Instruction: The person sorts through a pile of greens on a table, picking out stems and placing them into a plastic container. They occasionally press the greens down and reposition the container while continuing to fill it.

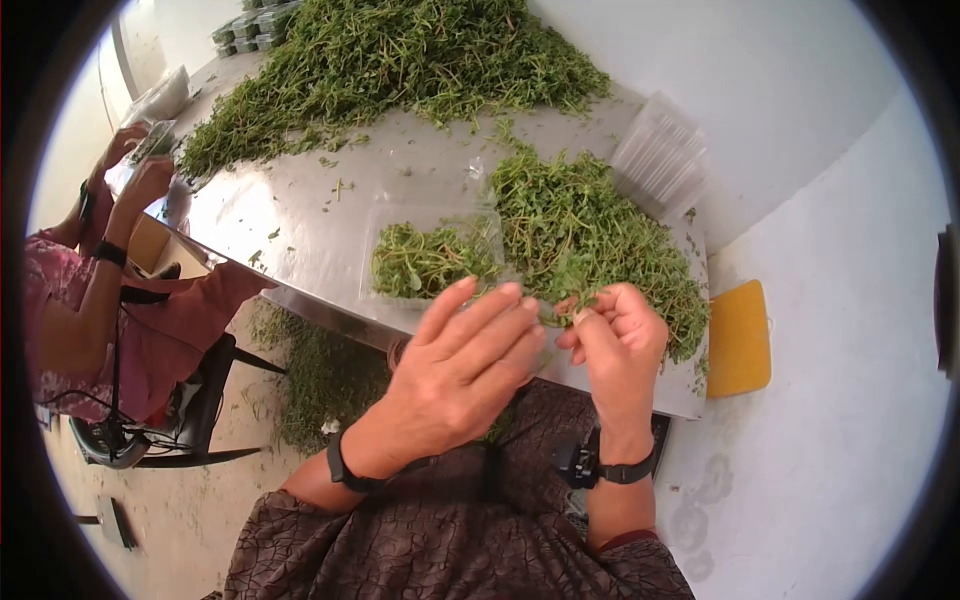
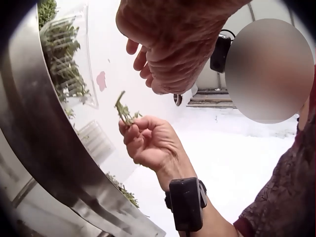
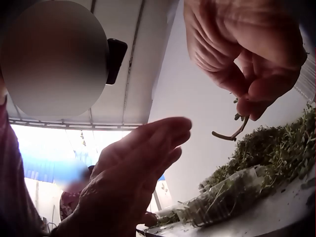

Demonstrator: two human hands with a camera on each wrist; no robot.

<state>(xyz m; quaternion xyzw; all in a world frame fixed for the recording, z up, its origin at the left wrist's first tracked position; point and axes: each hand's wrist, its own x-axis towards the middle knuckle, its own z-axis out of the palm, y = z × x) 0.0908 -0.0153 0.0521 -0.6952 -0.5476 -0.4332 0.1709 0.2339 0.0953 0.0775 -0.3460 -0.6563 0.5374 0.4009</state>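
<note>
My right hand (image 1: 622, 345) pinches a small leafy green sprig (image 2: 126, 114) between thumb and fingertips, over the near edge of a loose heap of greens (image 1: 595, 215). In the right wrist view, a bent stem (image 3: 231, 138) sticks out below those fingers. My left hand (image 1: 462, 370) hovers beside it with straight fingers and holds nothing; in the head view its fingertips overlap the front of a clear plastic tray (image 1: 440, 213). Inside the tray, a bunch of cut greens (image 1: 425, 262) fills the lower part.
A large mound of greens (image 1: 400, 70) covers the back of the metal table (image 1: 320, 225). Stacked clear trays (image 1: 660, 155) lean at right, near a yellow chair back (image 1: 740, 340). Another person (image 1: 110, 330) handles a clear box at left. More greens (image 1: 330, 370) lie on the floor.
</note>
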